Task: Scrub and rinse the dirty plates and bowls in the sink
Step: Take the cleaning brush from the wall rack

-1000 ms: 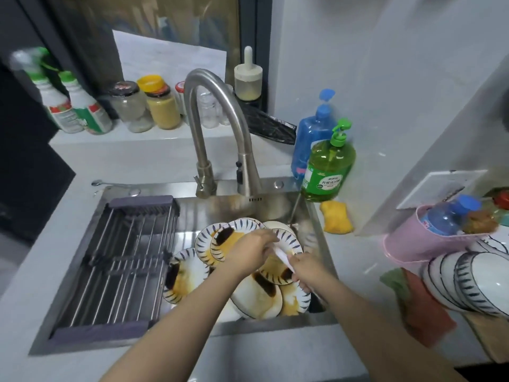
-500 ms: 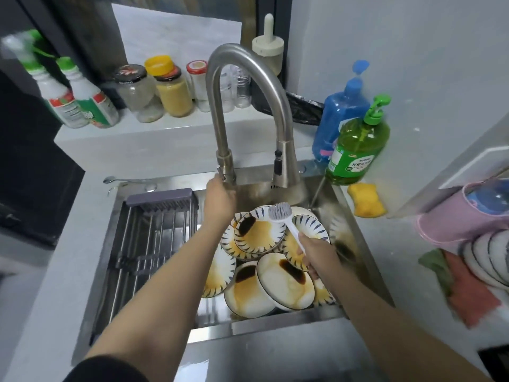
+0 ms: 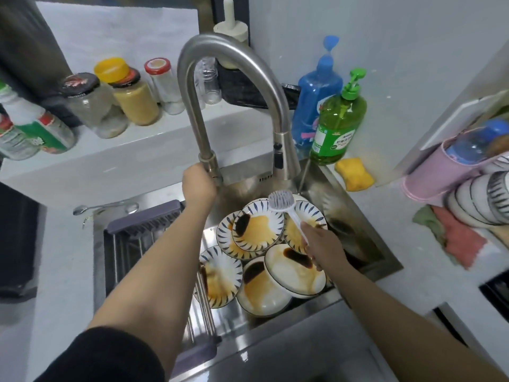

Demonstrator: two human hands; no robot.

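Sink — stained plates piled inside; left hand gripping the tap base, right hand curled round a brush held above them.

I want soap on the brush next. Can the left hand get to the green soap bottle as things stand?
Probably yes: the left hand is at the faucet base, and only the spout stands between it and the green soap bottle.

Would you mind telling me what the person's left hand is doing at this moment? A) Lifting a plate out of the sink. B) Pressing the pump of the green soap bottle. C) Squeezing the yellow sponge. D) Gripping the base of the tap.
D: the left hand is wrapped around the base of the tap, while the right hand holds the brush over the dirty plates.
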